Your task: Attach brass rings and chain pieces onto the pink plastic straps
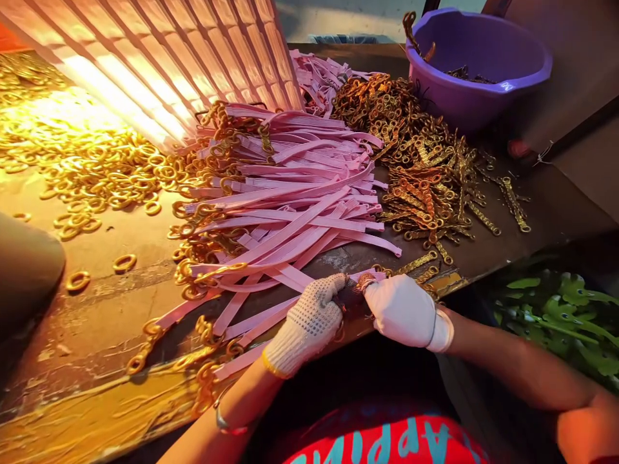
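My left hand [312, 316], in a knitted glove with dark dots, is closed in a pinch at the near edge of the table. Close beside it, my right hand [405, 310] in a white glove is closed too, thumb and fingertips pressed together. A short stretch of pink strap [372, 276] shows at the fingertips of both hands; the rest of it is hidden. Just beyond lies a heap of pink straps [294, 222], many with gold-coloured metal links [193, 274] at their left ends. Gold link pieces [418, 261] lie right behind my right hand.
Loose gold rings [111, 171] cover the table's left side under a bright lamp, beside a ribbed pink panel [203, 58]. A pile of gold link pieces [416, 154] lies at right, before a purple basin [476, 96]. A rounded object [29, 270] stands at far left.
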`<state>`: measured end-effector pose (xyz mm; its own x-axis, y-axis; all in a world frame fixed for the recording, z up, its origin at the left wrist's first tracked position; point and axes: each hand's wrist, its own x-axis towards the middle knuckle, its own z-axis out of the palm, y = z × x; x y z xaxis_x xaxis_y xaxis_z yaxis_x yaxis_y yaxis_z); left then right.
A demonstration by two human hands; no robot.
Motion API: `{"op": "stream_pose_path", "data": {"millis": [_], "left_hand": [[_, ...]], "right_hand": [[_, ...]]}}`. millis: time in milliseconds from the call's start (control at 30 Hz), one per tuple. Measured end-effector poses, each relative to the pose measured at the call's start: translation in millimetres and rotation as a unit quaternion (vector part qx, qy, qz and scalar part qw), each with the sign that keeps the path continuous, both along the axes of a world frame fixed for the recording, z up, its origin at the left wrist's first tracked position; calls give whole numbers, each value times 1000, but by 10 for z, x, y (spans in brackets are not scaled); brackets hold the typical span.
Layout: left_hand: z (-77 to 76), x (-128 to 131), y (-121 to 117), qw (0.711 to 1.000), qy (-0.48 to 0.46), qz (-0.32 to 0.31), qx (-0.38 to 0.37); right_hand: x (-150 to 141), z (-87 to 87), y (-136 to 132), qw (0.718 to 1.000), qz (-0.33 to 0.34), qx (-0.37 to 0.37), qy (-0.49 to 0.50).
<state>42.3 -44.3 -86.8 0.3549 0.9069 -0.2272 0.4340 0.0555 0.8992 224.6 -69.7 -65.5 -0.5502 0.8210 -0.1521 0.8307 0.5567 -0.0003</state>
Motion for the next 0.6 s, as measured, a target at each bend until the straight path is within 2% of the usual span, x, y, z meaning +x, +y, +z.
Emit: {"op": "stream_pose_path", "data": {"millis": [67, 133, 233, 333, 433, 500, 600], "left_hand": [[-5, 26, 30, 1000, -9, -12, -26], [15, 46, 63, 996, -48, -15, -67], [84, 32, 104, 974, -160, 66, -145], [182, -11, 146, 917, -266, 187, -232], [307, 0, 213, 838, -344, 250, -343], [392, 50, 275, 792, -374, 266, -401], [477, 123, 360, 744, -416, 254, -457]], "right_hand": [[28, -80, -26, 999, 16, 28, -5], [72, -86, -57, 999, 19, 31, -14], [196, 52, -43, 999, -25, 12, -32], [418, 250, 167, 995, -93, 26, -25], [653, 313, 612, 981, -166, 100, -20], [727, 229, 955, 963, -215, 158, -47], [680, -2, 1336, 933, -275, 222, -74]]}}
